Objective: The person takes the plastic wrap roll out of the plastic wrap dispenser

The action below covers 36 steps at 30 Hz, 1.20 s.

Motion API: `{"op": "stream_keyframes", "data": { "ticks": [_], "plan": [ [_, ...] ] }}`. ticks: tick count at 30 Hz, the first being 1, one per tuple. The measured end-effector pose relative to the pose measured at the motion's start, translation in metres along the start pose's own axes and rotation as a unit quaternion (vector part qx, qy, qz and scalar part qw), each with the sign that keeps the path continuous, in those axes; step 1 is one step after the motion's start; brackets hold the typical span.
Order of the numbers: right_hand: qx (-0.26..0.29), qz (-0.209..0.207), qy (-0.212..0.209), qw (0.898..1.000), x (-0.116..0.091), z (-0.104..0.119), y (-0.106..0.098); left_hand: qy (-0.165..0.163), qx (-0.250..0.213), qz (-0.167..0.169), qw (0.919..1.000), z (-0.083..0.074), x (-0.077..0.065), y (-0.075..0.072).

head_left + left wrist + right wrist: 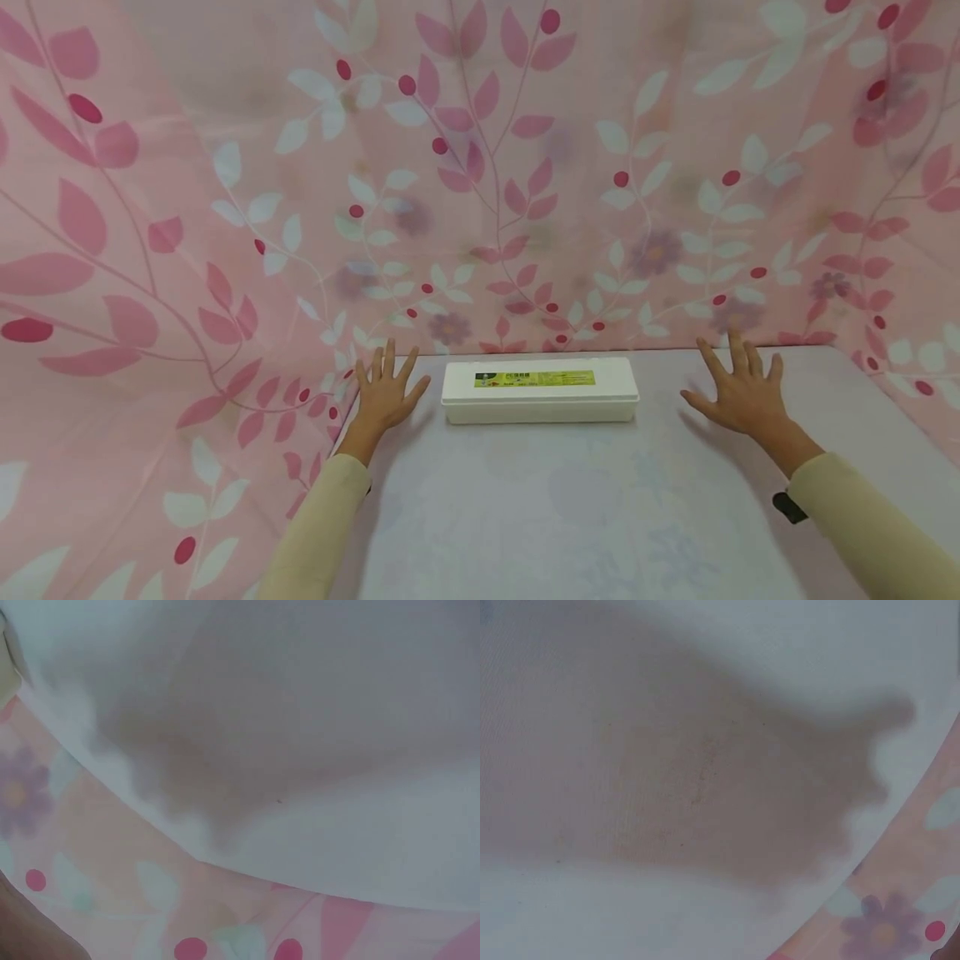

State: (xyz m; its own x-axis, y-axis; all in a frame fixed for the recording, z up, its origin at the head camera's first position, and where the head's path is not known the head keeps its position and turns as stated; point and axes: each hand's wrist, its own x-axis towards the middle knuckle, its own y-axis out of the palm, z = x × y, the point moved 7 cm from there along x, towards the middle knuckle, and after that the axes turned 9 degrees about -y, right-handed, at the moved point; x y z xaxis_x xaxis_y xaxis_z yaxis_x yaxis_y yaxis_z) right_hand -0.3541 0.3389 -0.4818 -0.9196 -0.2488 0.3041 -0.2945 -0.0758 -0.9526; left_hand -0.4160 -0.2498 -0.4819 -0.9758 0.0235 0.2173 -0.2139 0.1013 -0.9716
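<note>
A long white box (540,410) with a yellow-green label (534,379) lies near the back edge of the table, its lid down. To its left, my left hand (385,398) hovers with fingers spread and holds nothing. On the other side my right hand (746,398) is likewise spread above the tabletop, apart from the box. Both wrist views show mainly the hands' shadows on the white surface; a sliver of the left hand (34,926) appears at the lower left corner of the left wrist view.
The white table (570,508) has faint bluish patterns. Behind it and along its sides hangs a pink curtain (525,167) printed with leaves and berries. A dark strap piece (790,507) shows under the right sleeve (870,517).
</note>
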Motion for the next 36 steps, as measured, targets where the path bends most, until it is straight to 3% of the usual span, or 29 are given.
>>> {"op": "stream_keyframes", "data": {
  "ticks": [10, 18, 25, 36],
  "plan": [
    [0.002, 0.006, -0.001, 1.0, 0.002, 0.001, 0.002, 0.0, 0.02, 0.0, 0.9998, -0.009, 0.002, -0.003],
    [0.022, 0.006, 0.004, 1.0, 0.008, 0.01, -0.002, 0.004, -0.001, -0.003, 1.0, -0.011, 0.004, -0.009],
    [0.025, 0.015, 0.001, 1.0, 0.006, 0.019, -0.005, 0.017, -0.002, -0.013, 0.9998, -0.014, 0.004, -0.006],
    [0.029, 0.007, 0.008, 1.0, 0.011, 0.019, -0.008, 0.016, -0.005, -0.015, 0.9998, -0.019, 0.002, -0.012]
  ]
}}
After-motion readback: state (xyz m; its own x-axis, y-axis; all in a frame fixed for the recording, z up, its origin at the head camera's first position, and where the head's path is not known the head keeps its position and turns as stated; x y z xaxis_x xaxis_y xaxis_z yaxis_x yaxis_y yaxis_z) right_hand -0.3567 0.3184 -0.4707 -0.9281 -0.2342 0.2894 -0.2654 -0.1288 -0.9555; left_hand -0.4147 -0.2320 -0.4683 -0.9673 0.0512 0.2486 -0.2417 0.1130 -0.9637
